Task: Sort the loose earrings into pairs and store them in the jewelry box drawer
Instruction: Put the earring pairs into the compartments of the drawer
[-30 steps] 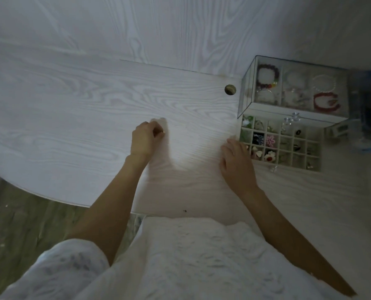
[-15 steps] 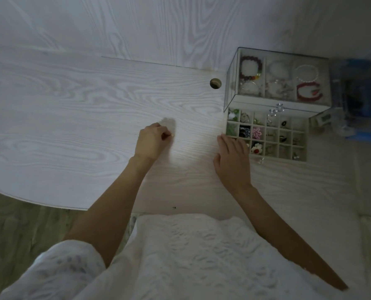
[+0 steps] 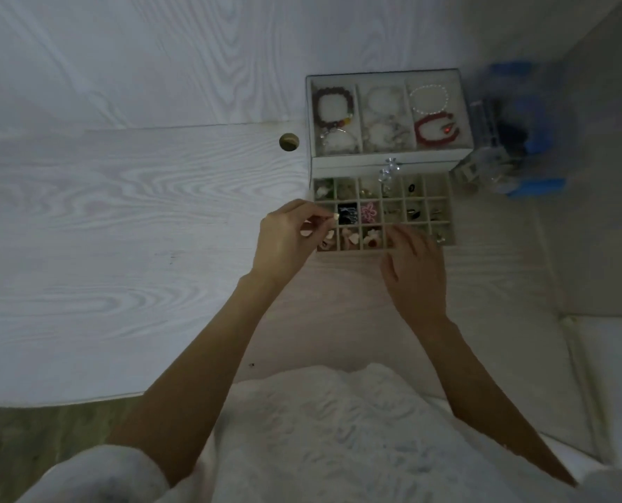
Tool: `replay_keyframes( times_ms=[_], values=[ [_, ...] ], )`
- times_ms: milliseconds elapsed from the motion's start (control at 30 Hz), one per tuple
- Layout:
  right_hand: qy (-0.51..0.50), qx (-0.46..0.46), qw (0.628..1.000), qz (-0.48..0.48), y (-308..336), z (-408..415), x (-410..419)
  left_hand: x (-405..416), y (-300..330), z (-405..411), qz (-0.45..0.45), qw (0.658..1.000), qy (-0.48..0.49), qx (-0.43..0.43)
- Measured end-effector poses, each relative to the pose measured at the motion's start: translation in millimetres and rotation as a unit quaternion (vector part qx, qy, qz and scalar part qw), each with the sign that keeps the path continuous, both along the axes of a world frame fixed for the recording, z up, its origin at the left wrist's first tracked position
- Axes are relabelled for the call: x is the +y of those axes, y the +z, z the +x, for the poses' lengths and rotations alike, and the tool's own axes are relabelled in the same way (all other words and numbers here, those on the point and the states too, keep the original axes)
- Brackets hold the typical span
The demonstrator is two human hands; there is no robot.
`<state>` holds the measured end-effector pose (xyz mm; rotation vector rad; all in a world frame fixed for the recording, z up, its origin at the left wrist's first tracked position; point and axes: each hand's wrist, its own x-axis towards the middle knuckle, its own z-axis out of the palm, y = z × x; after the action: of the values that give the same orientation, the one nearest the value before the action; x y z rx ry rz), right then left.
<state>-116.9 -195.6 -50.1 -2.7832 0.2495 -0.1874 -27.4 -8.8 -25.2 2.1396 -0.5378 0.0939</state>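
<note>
The jewelry box (image 3: 387,159) stands on the white table, its clear lid showing bracelets in three sections. Its drawer (image 3: 382,212) is pulled out toward me, a grid of small compartments holding earrings. My left hand (image 3: 287,237) hovers at the drawer's left edge, thumb and forefinger pinching a small pale earring (image 3: 335,216) over the left column. My right hand (image 3: 413,266) lies with straight fingers over the drawer's front row, right of middle, covering some compartments.
A round cable hole (image 3: 289,142) is in the table left of the box. Blurred blue and clear plastic containers (image 3: 513,147) stand right of the box. The table's curved front edge (image 3: 66,402) runs at lower left.
My left hand lifted a small earring off the table and carried it right to the drawer's left edge. My right hand slid from the drawer's left corner to its front middle.
</note>
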Motion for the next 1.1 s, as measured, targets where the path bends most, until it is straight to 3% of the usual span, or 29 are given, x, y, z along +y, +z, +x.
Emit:
replay_keyframes(
  times_ms=[100,233,467,733,1100],
  values=[
    [-0.092,0.005,0.995,0.022,-5.8,-15.3,-47.7,-47.4,3.4,7.9,0.022,0.995,-0.093,-0.033],
    [-0.083,0.013,0.995,0.053,-15.0,-19.2,-73.2,-106.8,-2.9,20.5,0.102,0.978,-0.172,-0.058],
    [-0.107,-0.007,0.99,0.089,-13.1,-8.1,-80.7,-173.4,-15.8,30.6,0.189,0.973,-0.131,-0.013],
    [-0.092,-0.038,0.991,0.084,-12.8,-6.3,-86.7,-194.3,-22.9,45.5,0.273,0.956,-0.105,-0.01],
    [-0.099,-0.04,0.99,0.089,-15.1,-8.6,-84.2,-187.5,-36.6,41.0,0.238,0.947,-0.21,-0.059]
  ],
)
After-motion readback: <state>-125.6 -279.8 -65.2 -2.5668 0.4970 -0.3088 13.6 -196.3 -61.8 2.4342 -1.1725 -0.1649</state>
